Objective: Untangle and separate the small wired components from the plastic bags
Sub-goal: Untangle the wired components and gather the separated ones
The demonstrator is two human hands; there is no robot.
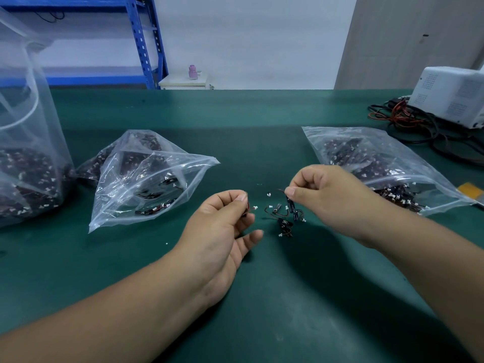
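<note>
Holding up a little knot of small black wired parts [286, 217] by one wire, the right hand [324, 197] pinches it over the dark green table mat [262, 297], so the ends hang loose. The left hand [222, 226] pinches one thin wire with a white plug [253, 207] beside it, likely to keep it apart. Clear plastic bags of more parts [146, 179] lie on both sides, near enough to reach.

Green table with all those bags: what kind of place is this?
Most likely an electronics assembly workshop. Clear bags hold small wired parts, a white machine with tangled cables sits on the table, and blue metal shelving stands behind.
</note>
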